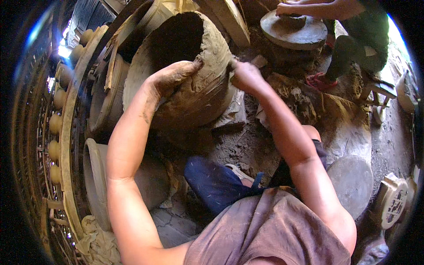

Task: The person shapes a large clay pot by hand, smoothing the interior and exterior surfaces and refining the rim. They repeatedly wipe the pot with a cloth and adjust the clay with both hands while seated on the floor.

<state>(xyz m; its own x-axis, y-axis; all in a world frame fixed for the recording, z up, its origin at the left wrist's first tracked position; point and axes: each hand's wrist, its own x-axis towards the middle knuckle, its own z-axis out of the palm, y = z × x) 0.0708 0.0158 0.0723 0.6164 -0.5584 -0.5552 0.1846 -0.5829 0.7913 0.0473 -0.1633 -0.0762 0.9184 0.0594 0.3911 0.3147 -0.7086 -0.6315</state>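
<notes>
A large unfired clay pot (176, 110) stands at the upper middle, its dark mouth tilted to the upper left, with rough, scraped clay along its thick rim. My left hand (174, 76) is clay-smeared, its fingers wrapped over the pot's near rim. My right hand (245, 75), slightly blurred, is closed at the pot's right side, against or very close to the outer clay; what its fingers hold, if anything, is hidden.
A co-worker's hands (293, 9) rest at a round slab (293, 33). Large pots (97, 163) stand at left beside a wooden rack (70, 132) holding several round pots. At right are a grey disc (351, 185), a small stool (380, 88) and carved pieces (393, 198).
</notes>
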